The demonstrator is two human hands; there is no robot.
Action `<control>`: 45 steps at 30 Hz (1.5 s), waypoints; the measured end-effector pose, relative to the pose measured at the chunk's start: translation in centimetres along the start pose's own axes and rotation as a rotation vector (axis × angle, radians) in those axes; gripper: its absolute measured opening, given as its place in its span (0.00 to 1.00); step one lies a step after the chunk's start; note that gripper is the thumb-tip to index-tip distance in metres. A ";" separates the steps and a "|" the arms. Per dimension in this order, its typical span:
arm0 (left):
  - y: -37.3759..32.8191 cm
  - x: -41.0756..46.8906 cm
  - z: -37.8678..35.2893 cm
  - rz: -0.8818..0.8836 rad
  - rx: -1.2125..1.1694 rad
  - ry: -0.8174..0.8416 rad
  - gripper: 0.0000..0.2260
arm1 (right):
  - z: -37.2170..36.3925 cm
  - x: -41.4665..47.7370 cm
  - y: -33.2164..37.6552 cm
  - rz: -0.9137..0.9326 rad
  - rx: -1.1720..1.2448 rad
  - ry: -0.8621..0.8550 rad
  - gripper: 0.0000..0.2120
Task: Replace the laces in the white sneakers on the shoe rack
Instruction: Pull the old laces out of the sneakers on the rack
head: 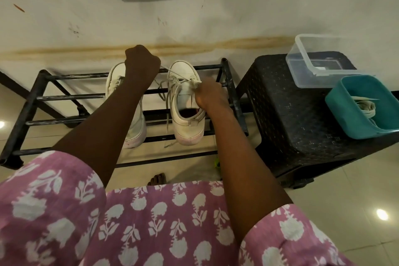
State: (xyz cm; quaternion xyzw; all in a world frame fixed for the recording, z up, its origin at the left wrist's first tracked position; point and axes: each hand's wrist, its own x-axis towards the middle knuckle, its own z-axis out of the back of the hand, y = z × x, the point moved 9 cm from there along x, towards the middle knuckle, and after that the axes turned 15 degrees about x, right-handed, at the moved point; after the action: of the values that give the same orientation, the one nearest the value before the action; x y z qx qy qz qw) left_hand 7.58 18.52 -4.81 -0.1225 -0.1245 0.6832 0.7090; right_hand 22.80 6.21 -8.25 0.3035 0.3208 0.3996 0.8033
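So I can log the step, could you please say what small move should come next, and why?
Probably draw the left hand up and away: it grips the lace, taut from the right sneaker where the right hand pinches it, and loose loops are threaded there.

Left hand (141, 65) and right hand (208, 95) hold sneaker lace (172, 72).

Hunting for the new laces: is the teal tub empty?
Not empty: the teal tub holds a loose bundle of pale laces.

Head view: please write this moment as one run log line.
left hand: grips lace | right hand: pinches lace on right sneaker
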 end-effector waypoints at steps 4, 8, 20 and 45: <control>1.0 0.3 1.0 0.045 0.031 -0.074 0.14 | 0.0 0.0 0.1 0.002 -0.010 0.006 0.14; 2.3 0.4 1.8 0.124 0.022 -0.106 0.14 | -0.1 -0.1 0.0 -0.013 0.022 0.010 0.14; -2.2 -0.9 -0.8 -0.302 0.119 0.026 0.17 | 0.0 -0.1 0.1 -0.014 0.011 0.018 0.13; -3.1 -2.9 -3.6 -0.201 0.027 0.056 0.12 | 0.2 -0.5 0.1 -0.035 0.039 0.018 0.15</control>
State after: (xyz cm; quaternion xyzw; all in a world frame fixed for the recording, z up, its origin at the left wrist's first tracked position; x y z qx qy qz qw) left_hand 11.62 15.45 -7.17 -0.1191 -0.1071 0.6067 0.7786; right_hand 22.65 5.80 -7.97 0.3099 0.3408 0.3819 0.8012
